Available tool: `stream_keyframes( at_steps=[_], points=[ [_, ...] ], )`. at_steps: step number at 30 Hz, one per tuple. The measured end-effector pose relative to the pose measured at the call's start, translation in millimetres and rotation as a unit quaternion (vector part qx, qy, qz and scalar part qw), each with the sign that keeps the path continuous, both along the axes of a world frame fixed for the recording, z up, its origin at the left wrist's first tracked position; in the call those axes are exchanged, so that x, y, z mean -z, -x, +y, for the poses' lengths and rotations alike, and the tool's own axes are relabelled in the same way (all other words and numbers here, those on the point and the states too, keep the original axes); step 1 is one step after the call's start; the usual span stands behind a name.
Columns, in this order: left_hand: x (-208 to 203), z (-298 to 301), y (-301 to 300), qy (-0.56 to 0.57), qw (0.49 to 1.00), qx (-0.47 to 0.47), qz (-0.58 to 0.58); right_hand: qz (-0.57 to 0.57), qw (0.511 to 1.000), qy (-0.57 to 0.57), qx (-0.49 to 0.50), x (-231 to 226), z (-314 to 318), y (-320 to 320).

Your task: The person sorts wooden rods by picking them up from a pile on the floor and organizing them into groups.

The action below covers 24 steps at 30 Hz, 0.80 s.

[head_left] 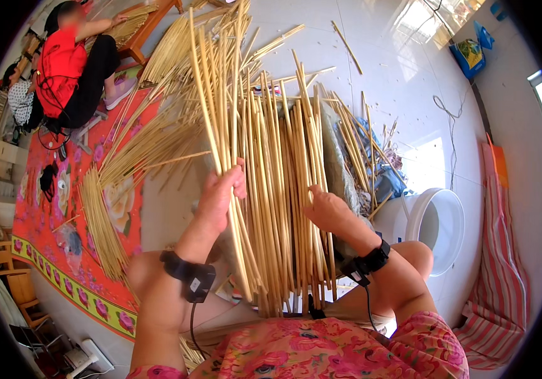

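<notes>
A small bundle of long straw-coloured stalks (213, 114) stands nearly upright in my left hand (223, 194), its fingers wrapped round it. The bundle's lower ends reach down toward my lap. Beside it, many more stalks (275, 196) lie lengthwise in front of me, between my knees. My right hand (329, 210) is at the right side of this layer, fingers curled with the tips closed on a stalk there. The palm side of that hand is hidden. Each wrist wears a black strap with a small device and a cable.
More stalks (103, 224) lie in heaps on a red floral mat (37, 208) at the left. To the right are a white bucket (443, 230) on its side and blue plastic with scraps (390, 180). A person in red (61, 63) sits at the far left, handling stalks.
</notes>
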<state>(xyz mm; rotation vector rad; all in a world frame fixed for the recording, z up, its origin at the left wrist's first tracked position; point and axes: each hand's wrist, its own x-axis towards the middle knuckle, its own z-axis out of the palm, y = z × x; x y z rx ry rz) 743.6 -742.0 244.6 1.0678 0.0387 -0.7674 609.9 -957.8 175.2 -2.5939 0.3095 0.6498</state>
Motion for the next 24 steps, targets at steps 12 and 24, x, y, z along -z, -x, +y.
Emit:
stream_keyframes(
  at_steps=[12, 24],
  points=[
    [9.4, -5.0, 3.5, -0.056, 0.997, 0.012, -0.053, -0.147, 0.977, -0.153, -0.011, -29.6, 26.3, -2.1],
    [10.7, -7.8, 2.5, -0.045, 0.998, 0.009, -0.048, 0.013, 0.983, -0.047, 0.175, -2.6, -19.3, -6.3]
  ],
)
